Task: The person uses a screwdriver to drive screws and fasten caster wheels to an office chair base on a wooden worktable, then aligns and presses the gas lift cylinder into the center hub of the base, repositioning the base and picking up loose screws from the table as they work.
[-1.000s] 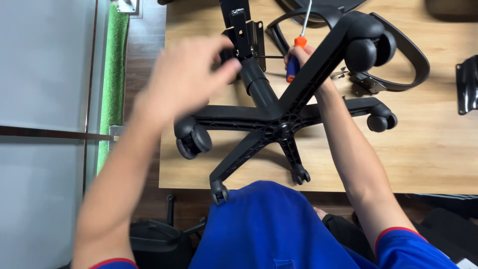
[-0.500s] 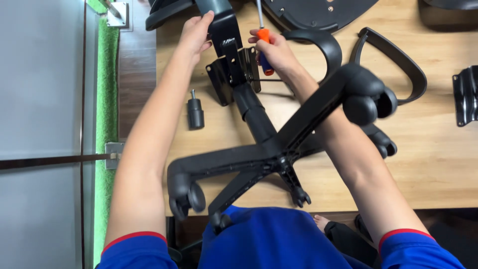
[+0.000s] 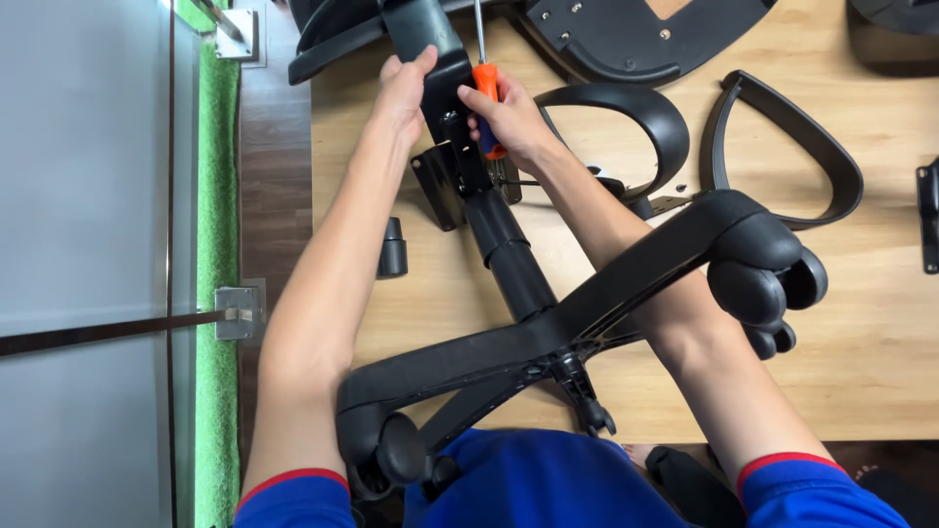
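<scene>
Black, stiff and heavy-looking, the chair base [image 3: 548, 332] lies near the table's [image 3: 880, 372] front edge; my left hand [image 3: 406, 93] clasps its mechanism plate [image 3: 445, 147], my right hand [image 3: 504, 117] grips the orange-handled screwdriver [image 3: 486, 98].

We are seeing a screwdriver [image 3: 486, 93] with an orange and blue handle. The chair base [image 3: 548, 332], its casters [image 3: 768, 284] and the two armrests [image 3: 782, 147] are showing plain black. The table [image 3: 880, 323] is showing pale wood grain. We are wearing blue sleeves [image 3: 293, 501] with red trim. A green strip [image 3: 215, 196] is running beside a dark brown floor [image 3: 276, 176].
</scene>
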